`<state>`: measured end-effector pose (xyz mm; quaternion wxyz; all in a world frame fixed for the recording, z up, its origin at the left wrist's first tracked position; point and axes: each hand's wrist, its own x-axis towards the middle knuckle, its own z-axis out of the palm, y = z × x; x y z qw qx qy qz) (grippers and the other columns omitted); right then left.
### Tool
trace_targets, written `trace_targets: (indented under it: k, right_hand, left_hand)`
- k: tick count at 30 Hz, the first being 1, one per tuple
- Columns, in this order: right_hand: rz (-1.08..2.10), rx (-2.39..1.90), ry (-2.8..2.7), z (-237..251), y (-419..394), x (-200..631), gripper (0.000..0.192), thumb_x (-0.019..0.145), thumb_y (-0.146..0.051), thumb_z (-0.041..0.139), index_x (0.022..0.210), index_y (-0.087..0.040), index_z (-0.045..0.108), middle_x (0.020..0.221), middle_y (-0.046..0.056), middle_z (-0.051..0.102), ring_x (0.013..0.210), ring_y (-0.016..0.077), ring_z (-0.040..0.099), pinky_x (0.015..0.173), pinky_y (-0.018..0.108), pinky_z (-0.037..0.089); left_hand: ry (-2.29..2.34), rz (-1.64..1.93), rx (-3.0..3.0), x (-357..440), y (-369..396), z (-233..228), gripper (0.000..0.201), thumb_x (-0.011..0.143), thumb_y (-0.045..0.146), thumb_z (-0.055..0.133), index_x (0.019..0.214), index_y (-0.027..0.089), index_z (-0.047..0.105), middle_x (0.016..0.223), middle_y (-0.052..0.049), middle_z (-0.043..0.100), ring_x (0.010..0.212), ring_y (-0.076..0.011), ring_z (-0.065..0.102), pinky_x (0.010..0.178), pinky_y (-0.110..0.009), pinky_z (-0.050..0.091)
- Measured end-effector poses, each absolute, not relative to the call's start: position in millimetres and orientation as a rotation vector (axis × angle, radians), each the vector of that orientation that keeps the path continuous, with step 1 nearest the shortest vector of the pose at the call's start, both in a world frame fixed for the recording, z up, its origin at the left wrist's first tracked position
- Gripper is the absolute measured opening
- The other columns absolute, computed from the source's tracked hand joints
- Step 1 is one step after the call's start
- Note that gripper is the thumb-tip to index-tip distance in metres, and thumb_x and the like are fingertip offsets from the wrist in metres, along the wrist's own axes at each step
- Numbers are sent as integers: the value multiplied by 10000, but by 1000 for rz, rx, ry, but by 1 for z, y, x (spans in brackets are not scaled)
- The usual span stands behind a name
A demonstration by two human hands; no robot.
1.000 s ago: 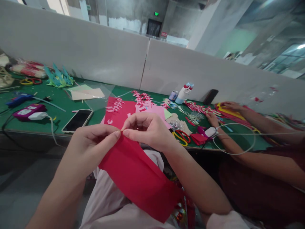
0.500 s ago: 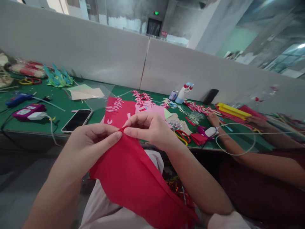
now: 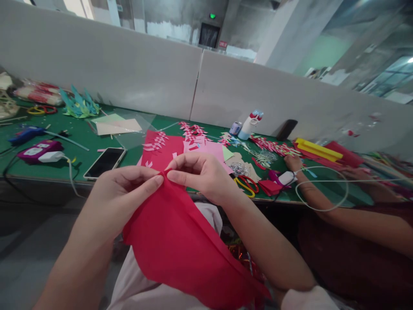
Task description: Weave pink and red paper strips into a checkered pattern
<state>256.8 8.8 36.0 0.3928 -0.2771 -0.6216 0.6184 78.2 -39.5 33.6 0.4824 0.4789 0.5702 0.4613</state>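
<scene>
A large sheet of red paper (image 3: 180, 241) hangs over my lap, its top corner pinched between both hands. My left hand (image 3: 129, 189) grips that corner from the left, thumb and forefinger pressed together. Close beside it, my right hand (image 3: 201, 174) pinches the same corner from the right. A folded edge runs down the sheet's right side. Just beyond my fingers, another red sheet (image 3: 151, 153) lies on the green table, with small pink zigzag paper pieces (image 3: 156, 141) on top and pink paper (image 3: 211, 151) alongside.
A phone (image 3: 105, 163) and a purple-and-white power socket (image 3: 40, 151) lie on the left, near a blue glue gun (image 3: 26, 135). Scissors (image 3: 247, 186) rest at the table's front edge. To the right, a co-worker's hand (image 3: 293, 162) and forearm reach across, beside a loop of pale cord (image 3: 346, 189).
My hands keep their pinch on the red paper's corner and have barely moved. The lower sheet has shifted slightly. At the right, the co-worker's hands have moved a little.
</scene>
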Motion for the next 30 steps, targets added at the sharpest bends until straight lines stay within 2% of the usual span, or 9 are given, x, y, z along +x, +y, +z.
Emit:
trace_targets:
  k: [3, 9, 19, 30]
  right_hand:
    - [1614, -732, -1558, 35, 11, 258, 214, 691, -285, 783, 820, -159, 668, 755, -10, 668, 683, 90, 612, 647, 212, 507]
    - [1626, -743, -1534, 34, 11, 257, 174, 696, -247, 776, 793, -154, 667, 736, -18, 663, 666, 73, 602, 632, 187, 490]
    - [1621, -690, -1497, 30, 12, 255, 196, 681, -273, 793, 774, -158, 664, 709, -26, 645, 628, 60, 575, 594, 174, 472]
    - [1680, -743, -1467, 27, 14, 258, 221, 662, -288, 810, 785, -161, 677, 741, -10, 680, 667, 79, 614, 634, 191, 504]
  left_hand:
    - [1375, 1089, 1185, 76, -38, 34, 281, 647, 460, 774, 745, 205, 712, 643, 9, 692, 512, -106, 560, 449, -194, 411]
    - [1325, 1046, 1143, 76, -35, 35, 301, 608, 418, 812, 786, 199, 705, 702, -5, 719, 578, -134, 617, 498, -203, 459]
    - [1314, 1082, 1071, 78, -35, 31, 346, 569, 445, 826, 762, 189, 695, 668, -6, 709, 545, -111, 610, 482, -175, 457]
    - [1319, 1057, 1103, 76, -32, 32, 347, 565, 449, 825, 755, 192, 690, 656, -5, 703, 543, -120, 606, 467, -184, 455]
